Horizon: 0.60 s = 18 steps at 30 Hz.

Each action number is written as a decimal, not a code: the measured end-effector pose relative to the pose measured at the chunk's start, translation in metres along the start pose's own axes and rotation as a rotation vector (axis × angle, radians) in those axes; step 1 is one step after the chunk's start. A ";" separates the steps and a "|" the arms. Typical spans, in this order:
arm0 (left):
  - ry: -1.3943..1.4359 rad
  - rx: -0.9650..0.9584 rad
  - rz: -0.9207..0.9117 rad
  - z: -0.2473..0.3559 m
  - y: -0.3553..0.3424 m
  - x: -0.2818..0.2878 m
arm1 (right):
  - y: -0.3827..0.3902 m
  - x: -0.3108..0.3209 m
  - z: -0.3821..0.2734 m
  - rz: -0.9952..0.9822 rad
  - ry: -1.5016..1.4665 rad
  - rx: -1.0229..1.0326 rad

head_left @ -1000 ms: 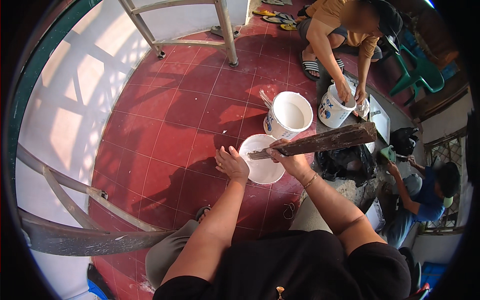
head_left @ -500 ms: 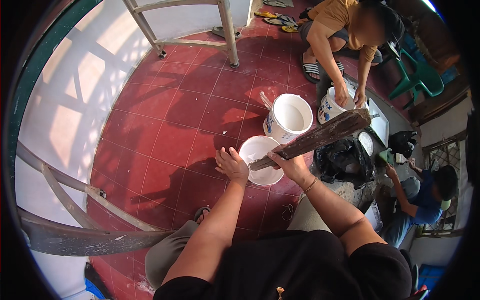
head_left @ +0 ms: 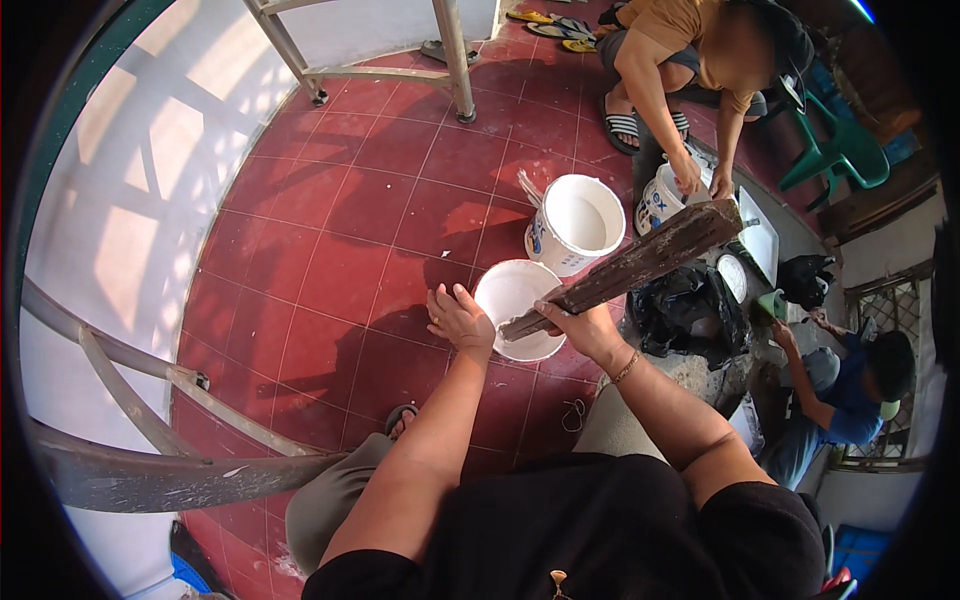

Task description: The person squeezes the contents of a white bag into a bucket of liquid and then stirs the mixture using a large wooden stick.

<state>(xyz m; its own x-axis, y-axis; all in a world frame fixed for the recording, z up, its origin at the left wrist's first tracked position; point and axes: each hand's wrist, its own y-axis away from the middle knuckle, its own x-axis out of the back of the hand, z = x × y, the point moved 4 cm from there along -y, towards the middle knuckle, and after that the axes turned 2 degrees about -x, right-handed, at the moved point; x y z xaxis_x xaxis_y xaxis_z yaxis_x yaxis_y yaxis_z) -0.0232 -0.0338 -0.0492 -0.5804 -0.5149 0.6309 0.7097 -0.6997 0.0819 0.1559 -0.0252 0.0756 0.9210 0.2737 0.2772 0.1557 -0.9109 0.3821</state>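
Observation:
My right hand is closed around a rough, dark wooden plank. Its narrow lower end dips into a white bucket in front of me, while the broad end slants up to the right. With fingers stretched out, my left hand lies against the left side of that bucket. Whitish material coats the inside of the bucket; how deep it is I cannot tell. Just beyond stands a second white bucket with pale contents, and a whitish stick is at its left rim.
A person in a tan shirt crouches over another white bucket at far right. A black plastic bag lies to my right, near a person in blue. Ladder-like frames stand far left and near left. A green chair is beyond.
The plank has shifted slightly and stays in my right hand, and my left hand keeps its place against the bucket. Across from me, the tan-shirted person's hands have moved a little over their bucket.

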 end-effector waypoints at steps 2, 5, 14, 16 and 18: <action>-0.015 -0.008 0.022 0.001 0.000 0.000 | -0.011 -0.006 0.001 0.017 -0.053 0.123; -0.009 0.014 0.003 0.001 -0.001 -0.001 | -0.023 0.001 -0.001 0.079 0.074 0.258; -0.004 0.017 0.005 -0.002 -0.002 0.000 | 0.006 0.015 -0.018 0.097 0.287 0.289; 0.000 0.003 0.007 -0.002 -0.001 0.000 | 0.006 0.003 -0.015 0.072 0.134 0.184; 0.008 0.011 0.012 -0.002 -0.002 -0.001 | -0.004 -0.003 -0.003 0.030 -0.038 0.006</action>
<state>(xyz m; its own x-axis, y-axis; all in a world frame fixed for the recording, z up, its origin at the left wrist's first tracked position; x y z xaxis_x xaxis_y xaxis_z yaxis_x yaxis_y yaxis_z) -0.0243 -0.0329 -0.0514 -0.5752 -0.5268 0.6258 0.7208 -0.6882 0.0832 0.1509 -0.0213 0.0759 0.9383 0.2345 0.2544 0.1300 -0.9204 0.3688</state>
